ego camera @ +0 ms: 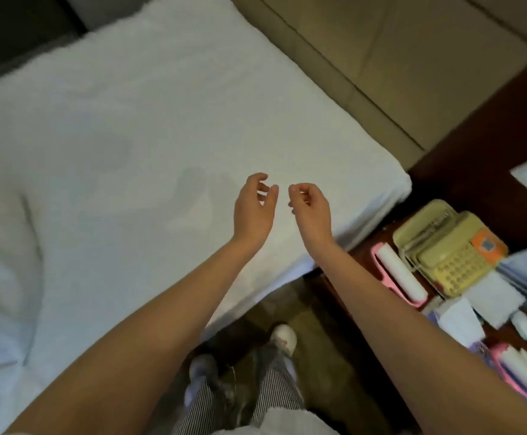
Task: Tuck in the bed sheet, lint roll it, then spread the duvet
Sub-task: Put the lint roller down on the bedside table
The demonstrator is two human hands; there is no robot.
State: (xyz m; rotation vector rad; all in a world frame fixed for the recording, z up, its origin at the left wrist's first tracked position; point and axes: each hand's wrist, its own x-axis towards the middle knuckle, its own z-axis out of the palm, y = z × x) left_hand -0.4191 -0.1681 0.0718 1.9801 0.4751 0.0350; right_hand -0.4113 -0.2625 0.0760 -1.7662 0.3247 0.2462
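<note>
right, your left hand (256,208) and right hand (310,206) both hang just above the bed sheet (124,130), close together near the head corner of the mattress. neither has anything in it: the fingers are loosely curled and nothing is pinched that i can see.

the sheet lies flat and fairly smooth across the top. along the near edge and round that corner it wraps down the side with no loose flap showing. i'd judge the tucking done, or close to it, on this side; the far side is out of sight, so i can't speak for it.

the lint roller (401,274), pink handle and white roll, lies on the bedside table (367,251) to your right, just beside a yellowish telephone (450,255). a second pink roller (521,376) sits nearer you among papers. a bunched white mass (2,277) at the left edge may be the duvet, though i can't tell it from a pillow.

so the step in hand looks like the turn from tucking to rolling. the next move calls for your right hand to swing out to the table and close round the pink handle, not the sticky roll. then lift the roller clear of the telephone and bring it to the sheet.
</note>
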